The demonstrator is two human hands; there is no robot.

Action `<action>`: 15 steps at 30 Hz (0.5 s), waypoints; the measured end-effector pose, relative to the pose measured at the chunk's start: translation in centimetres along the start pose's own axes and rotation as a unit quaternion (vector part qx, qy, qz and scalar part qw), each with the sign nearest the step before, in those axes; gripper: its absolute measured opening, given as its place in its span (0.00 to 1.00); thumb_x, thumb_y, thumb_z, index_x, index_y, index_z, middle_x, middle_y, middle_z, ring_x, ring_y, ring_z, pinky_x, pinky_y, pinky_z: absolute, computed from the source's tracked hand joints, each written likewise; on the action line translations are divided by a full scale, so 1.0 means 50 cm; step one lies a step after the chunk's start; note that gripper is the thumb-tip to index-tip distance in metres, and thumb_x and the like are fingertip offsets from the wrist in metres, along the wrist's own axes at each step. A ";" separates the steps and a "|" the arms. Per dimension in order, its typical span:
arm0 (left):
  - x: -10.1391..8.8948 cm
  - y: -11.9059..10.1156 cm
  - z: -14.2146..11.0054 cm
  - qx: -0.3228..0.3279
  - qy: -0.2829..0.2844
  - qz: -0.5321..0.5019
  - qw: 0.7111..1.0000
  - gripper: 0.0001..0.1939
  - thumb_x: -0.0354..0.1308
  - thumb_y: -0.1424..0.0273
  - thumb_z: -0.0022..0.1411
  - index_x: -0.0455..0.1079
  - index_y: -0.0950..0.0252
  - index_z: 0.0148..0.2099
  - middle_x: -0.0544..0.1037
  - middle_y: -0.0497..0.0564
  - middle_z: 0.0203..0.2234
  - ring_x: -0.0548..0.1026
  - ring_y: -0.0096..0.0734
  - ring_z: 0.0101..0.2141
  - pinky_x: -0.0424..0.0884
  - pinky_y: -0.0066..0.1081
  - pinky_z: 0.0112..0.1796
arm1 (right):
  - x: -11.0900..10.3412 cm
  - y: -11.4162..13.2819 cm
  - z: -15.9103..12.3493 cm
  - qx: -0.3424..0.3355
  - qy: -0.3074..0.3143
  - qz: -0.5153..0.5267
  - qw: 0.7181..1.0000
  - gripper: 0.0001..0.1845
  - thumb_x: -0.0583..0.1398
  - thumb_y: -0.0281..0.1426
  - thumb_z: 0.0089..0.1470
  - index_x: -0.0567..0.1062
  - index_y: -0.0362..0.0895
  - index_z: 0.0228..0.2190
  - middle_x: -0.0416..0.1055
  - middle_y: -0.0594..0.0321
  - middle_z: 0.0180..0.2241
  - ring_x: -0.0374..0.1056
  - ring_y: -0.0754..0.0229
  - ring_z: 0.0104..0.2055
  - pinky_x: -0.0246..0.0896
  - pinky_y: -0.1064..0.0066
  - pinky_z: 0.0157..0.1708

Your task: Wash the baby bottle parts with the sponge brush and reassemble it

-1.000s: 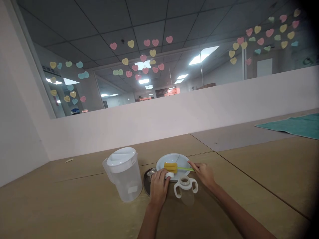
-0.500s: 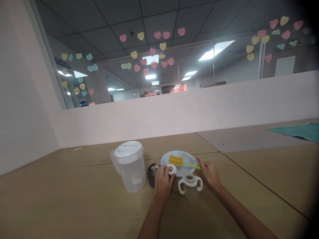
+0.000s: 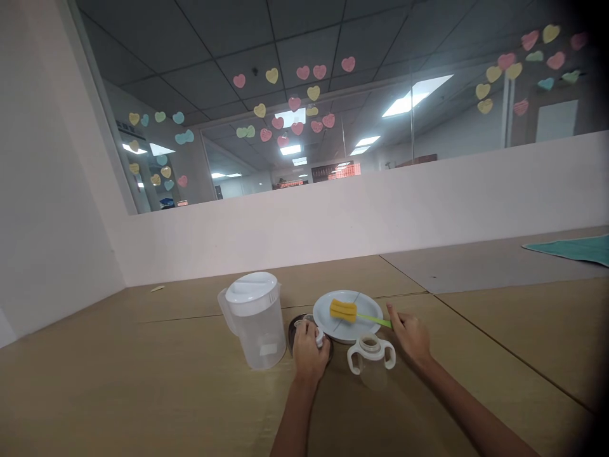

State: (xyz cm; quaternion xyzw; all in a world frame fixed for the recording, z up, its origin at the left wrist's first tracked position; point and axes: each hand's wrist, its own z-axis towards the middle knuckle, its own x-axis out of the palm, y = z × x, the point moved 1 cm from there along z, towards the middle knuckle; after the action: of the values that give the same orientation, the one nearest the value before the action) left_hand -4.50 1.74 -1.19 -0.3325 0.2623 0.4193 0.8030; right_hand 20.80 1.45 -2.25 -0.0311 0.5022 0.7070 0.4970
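Observation:
My left hand (image 3: 309,355) is closed around a white ring-shaped bottle cap (image 3: 320,339), over a dark round tray (image 3: 292,331). A clear part in the tray is mostly hidden by the fingers. My right hand (image 3: 412,335) grips the green handle of a sponge brush (image 3: 343,310). The brush's yellow head rests on or just above a pale blue plate (image 3: 372,310); I cannot tell which. Between my hands stands an uncapped clear baby bottle (image 3: 372,371) with a white two-handled collar, upright in front of the plate and touched by neither hand.
A translucent pitcher (image 3: 261,336) with a white lid stands left of the tray. A teal cloth (image 3: 573,249) lies at the far right. A small pale scrap (image 3: 157,288) is at the back left. A wall with a window (image 3: 356,139) closes off the table's back.
My left hand has brought the white cap away from the plate's edge, left and closer to me, over the tray. The right hand still holds the brush. The camera view has shifted slightly.

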 end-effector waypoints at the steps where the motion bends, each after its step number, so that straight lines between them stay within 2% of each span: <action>1: 0.005 0.001 0.000 -0.004 0.013 -0.003 1.000 0.01 0.49 0.72 0.54 0.60 0.63 0.31 0.67 0.52 0.34 0.66 0.35 0.38 0.63 0.33 0.42 | -0.001 0.001 0.000 0.000 -0.001 -0.002 1.000 0.37 0.40 0.52 0.55 0.68 0.42 0.11 0.66 0.58 0.15 0.57 0.63 0.17 0.42 0.73 0.19; 6: 0.022 0.007 -0.005 -0.030 0.058 -0.014 0.998 0.04 0.48 0.74 0.53 0.60 0.63 0.34 0.68 0.52 0.34 0.68 0.34 0.39 0.63 0.32 0.41 | -0.004 0.004 -0.001 -0.002 -0.009 -0.007 1.000 0.37 0.40 0.51 0.56 0.68 0.42 0.11 0.66 0.58 0.15 0.57 0.63 0.17 0.42 0.73 0.19; 10: 0.027 0.009 -0.008 -0.046 0.094 -0.013 0.994 0.12 0.51 0.73 0.52 0.60 0.63 0.41 0.70 0.52 0.38 0.69 0.34 0.40 0.63 0.30 0.39 | -0.003 0.007 0.001 -0.010 -0.011 -0.004 1.000 0.36 0.42 0.50 0.55 0.70 0.41 0.12 0.66 0.58 0.15 0.57 0.63 0.17 0.41 0.73 0.19; 13: 0.018 0.003 -0.005 -0.036 0.064 0.037 0.997 0.14 0.53 0.70 0.52 0.62 0.64 0.43 0.71 0.54 0.39 0.68 0.39 0.41 0.62 0.34 0.41 | -0.005 0.010 0.001 -0.010 -0.018 -0.004 1.000 0.35 0.42 0.50 0.55 0.71 0.42 0.12 0.67 0.57 0.15 0.57 0.63 0.18 0.41 0.73 0.19; 15: 0.007 -0.004 -0.001 -0.017 0.018 0.072 0.997 0.09 0.52 0.68 0.54 0.64 0.64 0.39 0.72 0.54 0.35 0.68 0.40 0.39 0.61 0.35 0.40 | -0.007 0.012 0.002 -0.005 -0.025 -0.002 1.000 0.35 0.42 0.49 0.55 0.71 0.42 0.12 0.68 0.57 0.15 0.58 0.63 0.18 0.41 0.73 0.19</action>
State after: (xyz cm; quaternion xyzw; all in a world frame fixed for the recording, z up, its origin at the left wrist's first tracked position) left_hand -4.18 1.81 -1.40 -0.3339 0.2927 0.4744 0.7601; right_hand 20.58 1.29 -1.62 -0.0170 0.4857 0.7091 0.5108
